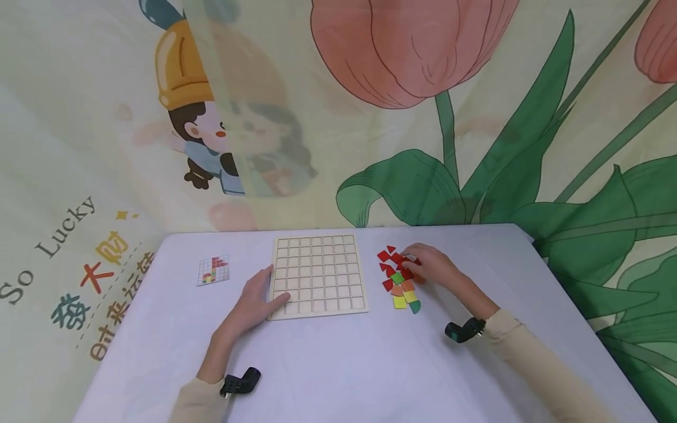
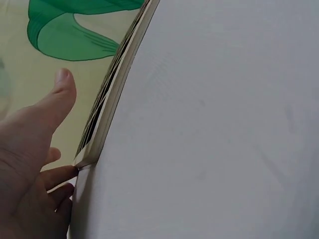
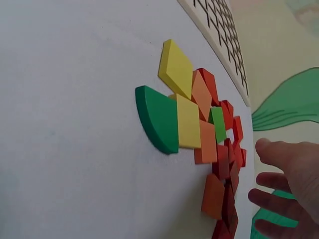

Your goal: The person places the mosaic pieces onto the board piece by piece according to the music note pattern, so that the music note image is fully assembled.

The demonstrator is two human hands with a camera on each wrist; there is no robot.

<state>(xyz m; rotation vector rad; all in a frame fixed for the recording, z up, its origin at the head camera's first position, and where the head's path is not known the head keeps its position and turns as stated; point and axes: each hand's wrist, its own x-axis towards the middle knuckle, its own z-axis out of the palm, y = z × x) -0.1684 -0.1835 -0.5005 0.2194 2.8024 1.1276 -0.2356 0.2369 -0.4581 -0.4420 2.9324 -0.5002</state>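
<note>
A pale wooden grid board lies flat on the white table, its squares bare. At its left edge is my left hand, thumb stretched over the near-left corner and fingers along the side; the left wrist view shows fingertips touching the edge. My right hand hovers at the far right side of a loose group of flat blocks, mostly red. In the right wrist view its thumb and fingers are apart with nothing visible between them. Nearest me lie a yellow square and a dark green quarter-round block.
A small card with a coloured grid pattern lies left of the board. Orange blocks and a light green block sit among the red ones. Behind the table hangs a printed cloth with flowers and a cartoon figure.
</note>
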